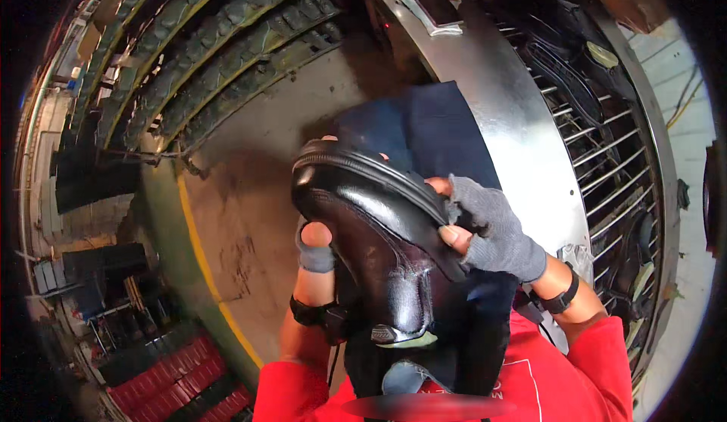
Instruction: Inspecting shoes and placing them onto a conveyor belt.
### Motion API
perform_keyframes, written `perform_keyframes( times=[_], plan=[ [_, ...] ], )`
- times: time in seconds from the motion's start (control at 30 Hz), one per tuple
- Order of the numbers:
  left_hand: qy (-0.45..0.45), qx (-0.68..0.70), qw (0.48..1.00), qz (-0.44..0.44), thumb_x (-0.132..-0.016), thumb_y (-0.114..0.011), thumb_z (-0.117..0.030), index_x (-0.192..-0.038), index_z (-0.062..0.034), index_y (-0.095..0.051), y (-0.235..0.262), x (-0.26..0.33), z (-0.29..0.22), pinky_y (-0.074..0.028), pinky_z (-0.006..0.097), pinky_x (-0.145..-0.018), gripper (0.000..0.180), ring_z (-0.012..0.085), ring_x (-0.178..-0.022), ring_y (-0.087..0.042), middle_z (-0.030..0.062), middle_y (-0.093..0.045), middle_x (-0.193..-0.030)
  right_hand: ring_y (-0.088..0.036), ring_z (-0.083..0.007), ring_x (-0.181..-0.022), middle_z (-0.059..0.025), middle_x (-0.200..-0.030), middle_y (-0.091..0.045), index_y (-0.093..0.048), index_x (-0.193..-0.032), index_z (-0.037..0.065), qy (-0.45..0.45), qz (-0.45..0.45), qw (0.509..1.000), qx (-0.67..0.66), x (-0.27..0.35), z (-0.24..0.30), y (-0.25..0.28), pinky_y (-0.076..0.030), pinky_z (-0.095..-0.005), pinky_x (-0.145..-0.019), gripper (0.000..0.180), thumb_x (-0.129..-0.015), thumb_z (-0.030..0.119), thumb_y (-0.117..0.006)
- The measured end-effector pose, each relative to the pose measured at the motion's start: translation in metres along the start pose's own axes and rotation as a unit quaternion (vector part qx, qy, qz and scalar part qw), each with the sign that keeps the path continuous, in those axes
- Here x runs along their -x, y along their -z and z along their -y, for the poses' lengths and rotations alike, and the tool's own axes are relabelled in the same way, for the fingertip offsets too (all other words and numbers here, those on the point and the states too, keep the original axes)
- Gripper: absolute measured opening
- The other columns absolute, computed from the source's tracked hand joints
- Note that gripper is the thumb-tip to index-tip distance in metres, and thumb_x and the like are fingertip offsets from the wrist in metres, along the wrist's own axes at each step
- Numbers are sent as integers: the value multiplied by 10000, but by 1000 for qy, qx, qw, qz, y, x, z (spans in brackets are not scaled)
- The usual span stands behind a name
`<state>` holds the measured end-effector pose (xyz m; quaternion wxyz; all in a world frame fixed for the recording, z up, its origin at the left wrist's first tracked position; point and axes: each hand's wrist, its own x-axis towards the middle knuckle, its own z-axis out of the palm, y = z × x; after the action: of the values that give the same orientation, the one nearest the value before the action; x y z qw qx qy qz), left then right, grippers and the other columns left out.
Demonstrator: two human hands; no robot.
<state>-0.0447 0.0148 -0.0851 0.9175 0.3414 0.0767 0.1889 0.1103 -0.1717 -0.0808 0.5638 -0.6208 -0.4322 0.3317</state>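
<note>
Racks of dark shoe soles (pixel 227 35) curve across the upper left in about four rows, too many to count singly. Below them, at the lower left, sits one stack of red trays (pixel 178 380) beside dark shelving that is too dim to make out. A concrete floor (pixel 250 195) with one yellow line (pixel 201 255) runs down the middle-left.

At the centre is one black leather shoe (pixel 375 232), glossy, held up close under the camera with its sole edge toward the top and its opening toward the person's chest. The left hand (pixel 316 251), in a grey fingerless glove with a black band at the wrist, is mostly hidden behind the shoe; its fingers are wrapped on the shoe's left side. The right hand (pixel 488 229), in a matching grey fingerless glove and also wearing one black wrist band, is clamped on the shoe's right edge, bare fingertips pressing the rim near the sole. Both forearms come out of red sleeves (pixel 598 361). A dark blue apron (pixel 439 126) lies behind the shoe.

To the right, a curved polished metal bench (pixel 500 111) carries one flat dark device on papers (pixel 435 9) near the top. Farther right, a wire rack (pixel 606 157) of metal rods holds several more dark shoe parts, and a pale floor shows beyond it.
</note>
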Motion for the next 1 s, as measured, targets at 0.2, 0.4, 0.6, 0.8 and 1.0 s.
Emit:
perform_keyframes(
  times=[0.2, 0.4, 0.6, 0.8, 1.0],
  plan=[
    [30, -86, 993, -69, -675, -922, -555, -1508, -62, -469, 31, 6, 9, -531, 454, -1076, 1069, 292, -1238, -635, 160, -610, -1400, -661, -251, -738, -155, -892, -647, -572, -1454, 19, 132, 5, 991, 29, 18, 2, 29, -531, -364, -735, 499, -991, 204, -602],
    [15, -272, 960, 59, -700, -870, -388, -1456, 13, -487, -60, -47, -10, -458, 382, -1119, 938, 224, -1243, -608, 113, -623, -1349, -658, -235, -1156, -140, -1306, -688, -491, -1547, 23, 69, -214, 974, 6, -24, 69, 67, -501, -367, -1040, 695, -924, 185, -752],
    [40, -497, 858, 128, -743, -859, -357, -1445, -14, -484, -87, -48, -4, -458, 381, -1110, 867, 257, -1286, -601, 112, -634, -1324, -637, -321, -1224, -175, -1256, -694, -715, -1229, 3, 171, 17, 972, 163, -31, 85, 70, -481, -417, -1061, 472, -805, 189, -807],
    [-262, -578, 767, -93, -817, -861, -434, -1390, -50, -512, -99, -41, -20, -602, 425, -872, 774, 362, -1004, -769, 176, -758, -1101, -302, -294, -1570, -170, -1673, -328, -249, -1650, 6, 37, -186, 947, -259, 6, 44, 33, -249, -435, -1276, 1571, -436, 643, -1017],
    [-172, -540, 811, -147, -825, -874, -400, -1378, -59, -488, -77, -50, -5, -593, 443, -872, 756, 411, -1012, -749, 213, -736, -1138, -555, -237, -1363, -146, -1517, -544, -354, -1617, -18, -144, -85, 977, -134, 27, 27, 20, -423, -368, -1157, 1215, -669, 427, -969]
  ],
)
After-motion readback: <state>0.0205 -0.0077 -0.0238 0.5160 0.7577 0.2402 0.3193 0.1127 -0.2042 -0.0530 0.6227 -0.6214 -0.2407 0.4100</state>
